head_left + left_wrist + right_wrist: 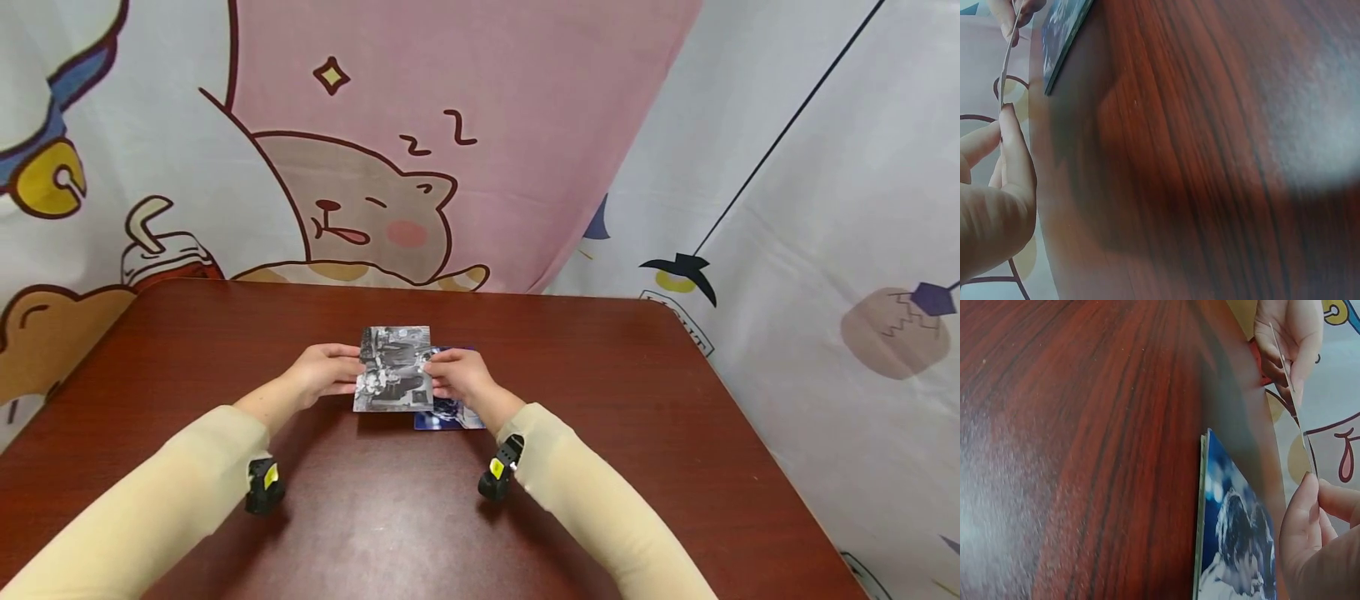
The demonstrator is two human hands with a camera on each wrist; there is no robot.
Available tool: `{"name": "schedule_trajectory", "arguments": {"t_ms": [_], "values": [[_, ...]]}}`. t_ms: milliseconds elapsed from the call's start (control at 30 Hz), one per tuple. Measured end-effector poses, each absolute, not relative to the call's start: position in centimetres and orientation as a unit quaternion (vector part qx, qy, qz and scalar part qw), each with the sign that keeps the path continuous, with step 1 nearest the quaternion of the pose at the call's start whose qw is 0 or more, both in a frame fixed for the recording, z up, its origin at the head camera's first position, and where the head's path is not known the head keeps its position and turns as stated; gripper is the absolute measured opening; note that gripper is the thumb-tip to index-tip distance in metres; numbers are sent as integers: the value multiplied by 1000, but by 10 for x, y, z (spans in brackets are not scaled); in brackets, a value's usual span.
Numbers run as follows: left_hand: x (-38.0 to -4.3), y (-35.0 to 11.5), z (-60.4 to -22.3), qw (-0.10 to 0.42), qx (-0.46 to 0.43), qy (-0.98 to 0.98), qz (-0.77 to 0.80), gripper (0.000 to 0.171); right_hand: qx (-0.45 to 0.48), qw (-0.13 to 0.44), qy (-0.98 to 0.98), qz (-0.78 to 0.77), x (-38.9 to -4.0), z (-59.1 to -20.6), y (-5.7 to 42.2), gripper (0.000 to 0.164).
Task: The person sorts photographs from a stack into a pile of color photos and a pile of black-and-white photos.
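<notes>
A black-and-white photo card (393,371) is held up off the table between both hands. My left hand (327,372) pinches its left edge between thumb and fingers. On the opposite edge my right hand (462,377) pinches it the same way. Seen edge-on in the right wrist view, the card (1297,415) is thin and stands clear of the tabletop. Below and to the right lies a small stack of picture cards (450,417), its top one blue with white and dark figures. The raised card and right hand cover part of this stack in the head view.
The reddish-brown wooden table (600,375) spreads out on all sides. Behind its back edge hangs a cloth with cartoon animals (360,200). A black wrist camera (265,486) sits on the left sleeve, another camera (498,471) on the right.
</notes>
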State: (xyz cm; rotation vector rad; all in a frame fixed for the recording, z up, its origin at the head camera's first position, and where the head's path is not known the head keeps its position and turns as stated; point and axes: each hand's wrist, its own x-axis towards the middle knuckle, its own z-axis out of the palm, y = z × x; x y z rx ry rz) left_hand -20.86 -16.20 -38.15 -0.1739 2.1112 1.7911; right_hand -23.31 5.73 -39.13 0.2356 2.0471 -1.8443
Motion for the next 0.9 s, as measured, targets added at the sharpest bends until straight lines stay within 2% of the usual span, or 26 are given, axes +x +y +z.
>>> {"name": "schedule_trajectory", "arguments": {"t_ms": [900], "values": [[-203,-189,-395,183,-89,771,603,50,79,226,729,-641,-232,-403,27,27]]}}
